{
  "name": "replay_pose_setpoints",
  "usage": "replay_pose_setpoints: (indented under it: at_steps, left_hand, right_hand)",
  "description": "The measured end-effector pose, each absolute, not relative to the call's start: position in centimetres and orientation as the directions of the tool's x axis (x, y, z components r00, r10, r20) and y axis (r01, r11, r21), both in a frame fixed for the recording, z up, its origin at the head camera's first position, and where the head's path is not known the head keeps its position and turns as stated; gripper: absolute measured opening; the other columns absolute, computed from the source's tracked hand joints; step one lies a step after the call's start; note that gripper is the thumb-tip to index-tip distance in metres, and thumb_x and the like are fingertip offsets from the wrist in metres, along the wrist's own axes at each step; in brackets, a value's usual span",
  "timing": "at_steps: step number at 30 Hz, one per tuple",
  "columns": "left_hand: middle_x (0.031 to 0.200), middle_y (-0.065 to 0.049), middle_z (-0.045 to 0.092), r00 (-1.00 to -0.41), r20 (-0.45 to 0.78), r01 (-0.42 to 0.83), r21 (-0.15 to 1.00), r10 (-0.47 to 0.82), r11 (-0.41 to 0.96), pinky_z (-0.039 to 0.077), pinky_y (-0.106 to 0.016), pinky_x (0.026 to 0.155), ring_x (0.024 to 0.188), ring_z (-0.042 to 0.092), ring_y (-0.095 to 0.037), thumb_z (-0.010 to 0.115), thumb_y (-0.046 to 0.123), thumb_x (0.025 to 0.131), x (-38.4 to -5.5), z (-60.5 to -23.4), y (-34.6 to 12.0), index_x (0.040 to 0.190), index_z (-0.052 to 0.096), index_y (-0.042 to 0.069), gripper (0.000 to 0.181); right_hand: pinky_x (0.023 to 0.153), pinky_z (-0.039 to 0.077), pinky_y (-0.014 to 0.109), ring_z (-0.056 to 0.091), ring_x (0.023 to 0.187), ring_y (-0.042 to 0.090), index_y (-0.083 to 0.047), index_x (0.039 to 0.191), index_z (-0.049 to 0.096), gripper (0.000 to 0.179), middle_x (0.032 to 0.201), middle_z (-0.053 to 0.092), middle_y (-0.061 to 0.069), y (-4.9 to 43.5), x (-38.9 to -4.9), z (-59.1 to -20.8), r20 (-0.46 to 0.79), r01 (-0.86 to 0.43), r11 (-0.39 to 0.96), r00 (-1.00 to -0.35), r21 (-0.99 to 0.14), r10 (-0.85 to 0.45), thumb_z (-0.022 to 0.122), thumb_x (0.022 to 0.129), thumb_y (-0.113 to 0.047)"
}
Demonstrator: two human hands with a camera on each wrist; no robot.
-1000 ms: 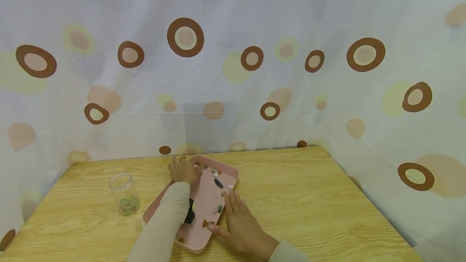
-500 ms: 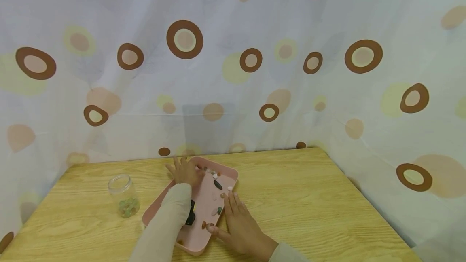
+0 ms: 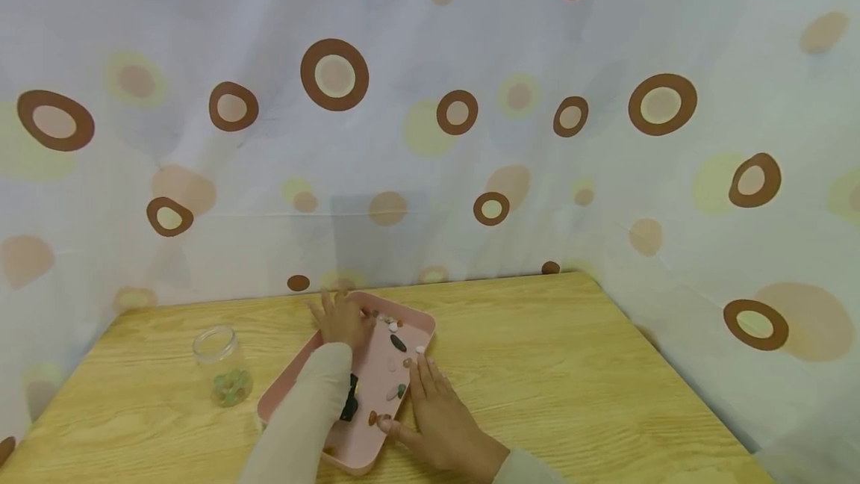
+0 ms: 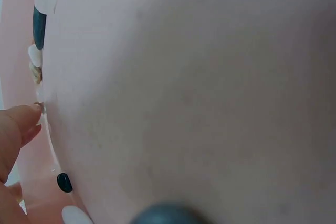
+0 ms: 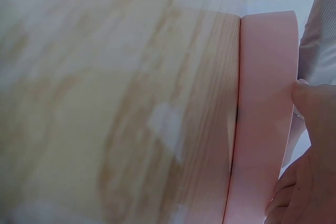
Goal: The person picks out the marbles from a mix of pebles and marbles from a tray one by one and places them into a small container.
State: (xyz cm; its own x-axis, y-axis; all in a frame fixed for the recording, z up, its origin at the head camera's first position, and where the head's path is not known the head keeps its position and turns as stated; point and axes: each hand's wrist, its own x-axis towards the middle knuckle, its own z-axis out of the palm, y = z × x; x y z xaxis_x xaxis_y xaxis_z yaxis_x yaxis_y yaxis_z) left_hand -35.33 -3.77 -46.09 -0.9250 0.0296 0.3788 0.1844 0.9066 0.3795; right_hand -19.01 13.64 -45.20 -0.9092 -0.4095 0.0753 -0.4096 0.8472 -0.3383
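A pink rectangular tray (image 3: 366, 448) lies slanted on the table, with several small polished stones along its edges. My left hand (image 3: 341, 322) reaches over its far left side, the outer fingers spread. In the left wrist view, a fingertip (image 4: 32, 111) touches a tiny stone by the tray wall; whether it is pinched cannot be seen. A dark stone (image 4: 39, 29) and a white stone (image 4: 35, 54) line that wall. My right hand (image 3: 443, 424) rests against the right rim, fingers straight, thumb (image 5: 304, 95) at the rim near a brown stone (image 3: 384, 422).
A clear open jar (image 3: 218, 353) with green pieces at its bottom stands left of the tray. Inside the tray lie a long dark stone (image 3: 399, 343) and an orange-brown stone (image 3: 372, 418). The wooden table (image 3: 571, 379) meets a spotted curtain (image 3: 416, 140) behind.
The head view shifts slightly, so everything sits a little further left. My left fingers shift slightly at the tray's far left side. The right hand keeps its place at the rim.
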Motion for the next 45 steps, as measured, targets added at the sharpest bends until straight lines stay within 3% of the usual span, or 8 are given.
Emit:
replay_pose_setpoints:
  at_steps: [7, 13, 20, 30, 39, 45]
  left_hand:
    - [0.123, -0.019, 0.059, -0.910, 0.406, 0.279, 0.451, 0.084, 0.848, 0.032, -0.065, 0.098, 0.121, 0.044, -0.045, 0.070, 0.020, 0.085, -35.8, -45.5, -4.4, 0.079, 0.072, 0.012, 0.010]
    - [0.124, -0.019, 0.060, -0.888, 0.424, 0.353, 0.379, 0.179, 0.856, 0.043, -0.062, 0.091, 0.116, 0.051, -0.045, 0.070, 0.020, 0.085, -35.2, -42.5, -5.3, 0.087, 0.074, 0.009, 0.012]
    - [0.128, -0.021, 0.057, -0.864, 0.409, 0.435, 0.310, 0.294, 0.845, 0.040, -0.064, 0.093, 0.121, 0.047, -0.045, 0.068, 0.020, 0.086, -33.1, -38.1, -7.6, 0.094, 0.073, 0.008, 0.015]
    - [0.123, -0.022, 0.060, -0.821, 0.466, 0.471, 0.224, 0.331, 0.853, 0.043, -0.066, 0.087, 0.119, 0.049, -0.046, 0.072, 0.020, 0.084, -28.1, -34.2, -14.1, 0.088, 0.071, 0.011, 0.009]
    - [0.119, -0.025, 0.060, -0.801, 0.529, 0.435, 0.195, 0.280, 0.879, 0.040, -0.067, 0.089, 0.117, 0.046, -0.050, 0.074, 0.016, 0.080, -24.4, -34.7, -20.4, 0.088, 0.070, 0.009, 0.011]
    - [0.117, -0.027, 0.060, -0.817, 0.527, 0.380, 0.191, 0.232, 0.905, 0.045, -0.063, 0.078, 0.109, 0.051, -0.047, 0.075, 0.018, 0.080, -23.3, -35.5, -23.4, 0.087, 0.071, 0.008, 0.013]
  right_hand:
    - [0.113, 0.024, 0.053, 0.013, 0.143, 0.043, 0.010, 0.148, 0.019, 0.094, 0.155, 0.010, 0.030, 13.7, -19.2, -44.8, 0.072, -0.413, 0.855, -0.908, -0.314, -0.412, 0.036, 0.094, -0.064]
    - [0.113, 0.024, 0.054, 0.011, 0.143, 0.044, 0.008, 0.149, 0.017, 0.092, 0.155, 0.009, 0.029, 13.6, -19.3, -44.7, 0.059, -0.406, 0.851, -0.910, -0.332, -0.411, 0.038, 0.095, -0.062]
    - [0.113, 0.023, 0.055, 0.010, 0.144, 0.043, 0.008, 0.149, 0.015, 0.093, 0.155, 0.007, 0.029, 13.5, -19.3, -44.9, 0.047, -0.411, 0.850, -0.906, -0.328, -0.420, 0.035, 0.094, -0.064]
    - [0.115, 0.020, 0.054, 0.008, 0.144, 0.043, 0.008, 0.150, 0.014, 0.095, 0.156, 0.006, 0.027, 13.3, -19.4, -44.8, 0.032, -0.399, 0.852, -0.910, -0.338, -0.414, 0.033, 0.094, -0.067]
    - [0.114, 0.021, 0.054, 0.009, 0.144, 0.043, 0.008, 0.149, 0.014, 0.096, 0.156, 0.007, 0.027, 13.5, -19.3, -44.8, 0.045, -0.395, 0.857, -0.914, -0.330, -0.404, 0.034, 0.093, -0.067]
    - [0.114, 0.021, 0.054, 0.008, 0.145, 0.042, 0.007, 0.150, 0.014, 0.096, 0.157, 0.007, 0.026, 13.4, -19.4, -45.1, 0.036, -0.393, 0.858, -0.914, -0.331, -0.405, 0.033, 0.093, -0.068]
